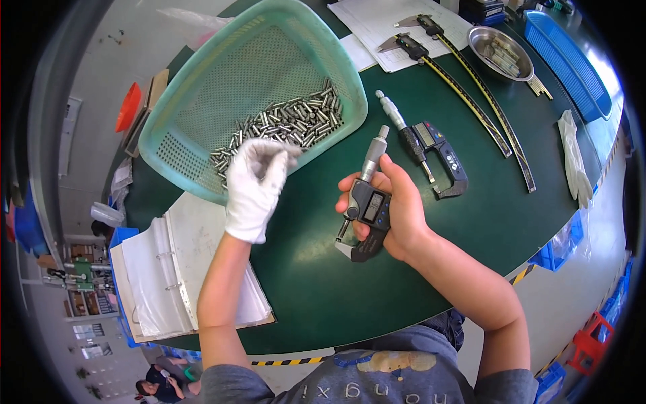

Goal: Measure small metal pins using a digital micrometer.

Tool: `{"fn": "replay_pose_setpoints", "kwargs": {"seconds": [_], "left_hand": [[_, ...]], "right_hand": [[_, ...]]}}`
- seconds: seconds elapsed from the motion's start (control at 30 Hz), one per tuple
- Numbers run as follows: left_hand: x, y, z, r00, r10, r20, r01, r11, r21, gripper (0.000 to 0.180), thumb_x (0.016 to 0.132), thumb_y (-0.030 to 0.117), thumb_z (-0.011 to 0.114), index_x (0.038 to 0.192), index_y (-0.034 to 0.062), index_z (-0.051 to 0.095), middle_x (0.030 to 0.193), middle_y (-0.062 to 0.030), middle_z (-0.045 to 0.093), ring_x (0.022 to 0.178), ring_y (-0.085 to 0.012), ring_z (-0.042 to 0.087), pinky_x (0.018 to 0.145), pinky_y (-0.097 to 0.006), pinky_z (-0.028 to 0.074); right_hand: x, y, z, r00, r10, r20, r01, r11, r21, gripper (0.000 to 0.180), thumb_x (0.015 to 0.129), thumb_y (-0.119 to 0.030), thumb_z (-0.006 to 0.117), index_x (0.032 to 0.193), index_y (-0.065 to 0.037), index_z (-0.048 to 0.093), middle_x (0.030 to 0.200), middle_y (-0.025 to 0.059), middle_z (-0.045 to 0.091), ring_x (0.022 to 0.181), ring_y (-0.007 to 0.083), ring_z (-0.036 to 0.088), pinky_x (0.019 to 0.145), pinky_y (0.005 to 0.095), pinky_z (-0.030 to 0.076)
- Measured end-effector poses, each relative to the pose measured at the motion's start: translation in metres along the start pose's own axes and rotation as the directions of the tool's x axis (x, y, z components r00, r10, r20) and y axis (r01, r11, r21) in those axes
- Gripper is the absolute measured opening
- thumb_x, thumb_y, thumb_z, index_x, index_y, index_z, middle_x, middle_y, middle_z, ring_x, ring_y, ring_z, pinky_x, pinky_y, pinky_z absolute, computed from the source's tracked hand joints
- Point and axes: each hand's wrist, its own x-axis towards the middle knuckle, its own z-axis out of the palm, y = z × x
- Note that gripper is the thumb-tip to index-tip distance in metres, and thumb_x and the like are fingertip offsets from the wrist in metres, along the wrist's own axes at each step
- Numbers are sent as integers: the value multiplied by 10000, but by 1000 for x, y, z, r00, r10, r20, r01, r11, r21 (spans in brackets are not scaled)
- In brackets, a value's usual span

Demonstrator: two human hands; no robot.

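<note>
My left hand [256, 182], in a white glove, is over the near edge of the green plastic basket [202, 67]. Its thumb and fingers are pinched together, and what they hold, if anything, I cannot make out. Just beyond the fingertips, many short shiny metal pins [296, 121] lie heaped in the basket. Bare, my right hand [404, 209] grips a digital micrometer [370, 202] above the green table, its thimble pointing away from me and its frame toward me. The micrometer's jaw gap shows nothing in it. A second digital micrometer [431, 145] lies on the table to the right.
Two digital calipers [414, 47] lie partly on papers at the back, near a metal bowl [501, 54] of small parts and a blue basket [565, 64]. A white glove [572, 158] rests at the right edge. An opened ring binder [182, 269] lies at the left, below the green basket.
</note>
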Motion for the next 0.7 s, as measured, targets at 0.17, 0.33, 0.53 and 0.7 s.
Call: {"fn": "replay_pose_setpoints", "kwargs": {"seconds": [0.17,0.33,0.53,0.7], "left_hand": [[-40,-5,9,948,-235,214,278,939,-201,239,813,223,597,874,-2,544,678,-44,555,599,-98,520,591,-218,430],[-55,-16,5,896,-278,347,380,884,-273,217,804,191,609,876,-9,565,673,-36,553,597,-91,522,579,-210,430],[-60,-19,6,875,-223,429,400,833,-382,138,794,124,619,824,0,566,687,-41,564,605,-87,537,579,-214,450],[-61,-16,5,839,-272,471,442,847,-296,139,781,124,635,807,3,570,675,-52,578,586,-97,553,557,-214,456]], "right_hand": [[1,-1,-2,1000,14,-10,-14,1000,24,571,852,-510,231,884,-16,514,691,113,571,401,158,430,431,273,364],[1,-2,-3,1000,20,1,-20,997,71,572,853,-507,219,898,-22,518,699,112,574,409,165,435,449,287,373],[2,-2,-4,999,24,28,-26,997,75,553,877,-457,190,896,-15,521,702,120,576,412,166,431,446,276,372],[3,0,-5,998,-1,58,-2,999,39,552,871,-474,213,915,-10,510,712,124,565,400,152,427,417,260,380]]}}
